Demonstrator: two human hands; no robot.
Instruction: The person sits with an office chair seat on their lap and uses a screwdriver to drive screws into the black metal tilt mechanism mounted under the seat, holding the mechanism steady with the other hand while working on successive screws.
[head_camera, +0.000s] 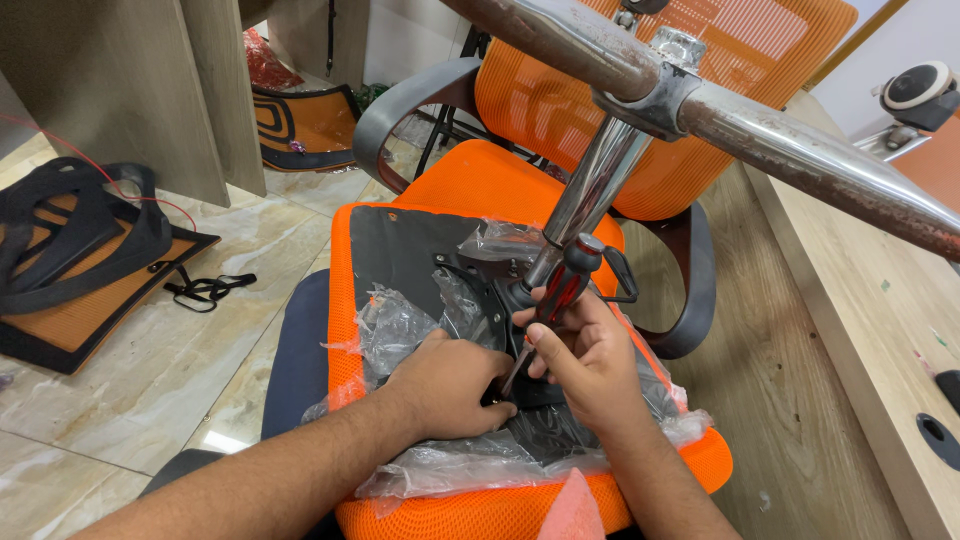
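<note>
A person's right hand (590, 360) grips a screwdriver (555, 300), its shaft slanting down-left to the black underside plate (400, 250) of an overturned orange seat (480, 180), where the left hand (450, 385) presses, fingers closed around the tip.

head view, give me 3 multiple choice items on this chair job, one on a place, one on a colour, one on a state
1. Where does the left hand rest?
A. on the black seat plate
B. on the floor tiles
C. on the wooden desk

2. What colour is the seat mesh?
A. blue
B. orange
C. green

3. How is the screwdriver held?
A. lying loose on the floor
B. gripped in the right hand, tip down
C. stuck in the backrest

Answers:
1 A, the hand lies on the black seat plate amid clear plastic wrap.
2 B, the mesh around the plate is orange.
3 B, the right hand wraps its red and black handle.
</note>
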